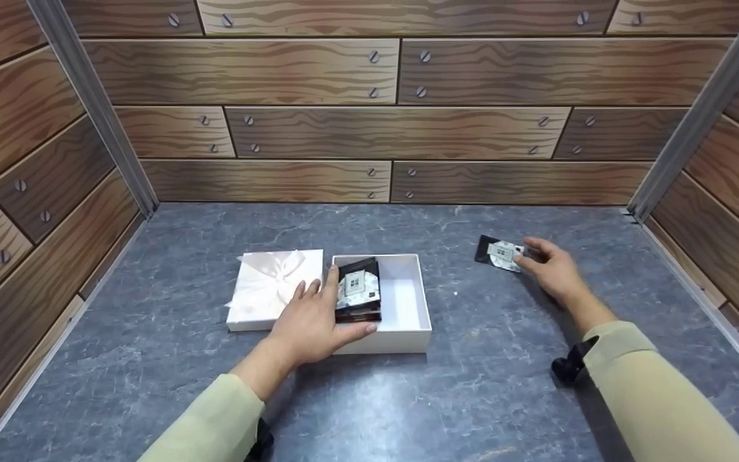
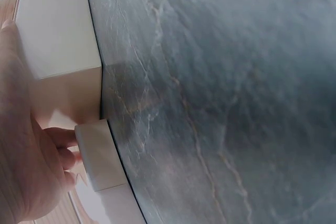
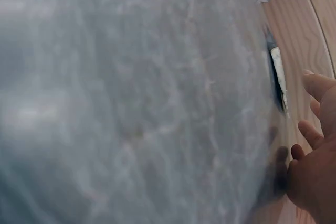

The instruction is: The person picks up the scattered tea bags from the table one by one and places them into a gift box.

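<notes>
A white open-topped box [image 1: 411, 340] stands mid-table, with a stack of black-and-white packets [image 1: 358, 292] in its left half. My left hand [image 1: 310, 324] rests at the box's front left corner, its thumb along the front rim and its index finger along the left rim. In the left wrist view the other fingers reach between the box [image 2: 60, 30] and the lower white lid [image 2: 102, 153]. To the right, a similar flat packet [image 1: 499, 253] lies on the table. Beside it is my right hand [image 1: 555, 273], fingers spread; the right wrist view shows a gap between them and the packet [image 3: 278, 74].
The white lid [image 1: 257, 289] with a pale ribbon bow sits left of the box. Wood-patterned walls [image 1: 395, 135] enclose the grey marbled table [image 1: 459, 398] at the back and on both sides. Dark devices [image 1: 571, 366] are strapped at the wrists.
</notes>
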Demonstrator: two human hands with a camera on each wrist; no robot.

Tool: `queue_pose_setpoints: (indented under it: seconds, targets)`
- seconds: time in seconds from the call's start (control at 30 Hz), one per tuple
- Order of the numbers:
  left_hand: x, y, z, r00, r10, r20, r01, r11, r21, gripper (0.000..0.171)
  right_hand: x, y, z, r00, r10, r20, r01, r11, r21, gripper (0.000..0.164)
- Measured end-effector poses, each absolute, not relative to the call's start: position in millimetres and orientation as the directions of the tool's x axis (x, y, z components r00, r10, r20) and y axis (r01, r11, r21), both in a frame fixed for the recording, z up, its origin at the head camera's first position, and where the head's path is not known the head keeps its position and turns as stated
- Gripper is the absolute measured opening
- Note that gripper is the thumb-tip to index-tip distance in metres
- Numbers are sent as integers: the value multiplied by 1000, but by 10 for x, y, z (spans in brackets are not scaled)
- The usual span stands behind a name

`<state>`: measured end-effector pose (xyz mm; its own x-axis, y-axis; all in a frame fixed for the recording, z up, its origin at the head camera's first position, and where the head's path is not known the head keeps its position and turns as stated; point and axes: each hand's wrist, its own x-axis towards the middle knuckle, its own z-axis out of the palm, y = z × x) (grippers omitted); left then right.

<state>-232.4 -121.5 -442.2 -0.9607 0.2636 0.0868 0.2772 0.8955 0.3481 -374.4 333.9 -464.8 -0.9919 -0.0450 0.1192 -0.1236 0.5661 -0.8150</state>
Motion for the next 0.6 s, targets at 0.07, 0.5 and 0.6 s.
queue_pose_setpoints:
  seconds: [0.07,0.5,0.6]
  targets:
    - [-2323,-1217,-4425,-961,262,88,276,894,352,131,-3759,3336,-4654,-991,-68,111,-130,590,-797,64]
    - [-2312,-1229,-4413,-960,267,86,280,898,338,131,-3875,3278,-4650,-978,-158,135,-207,672,-711,52]
    - [-2310,-1226,-4415,-960,269,81,280,899,337,131,-3882,3274,-4674,-976,-165,141,-217,713,-667,53]
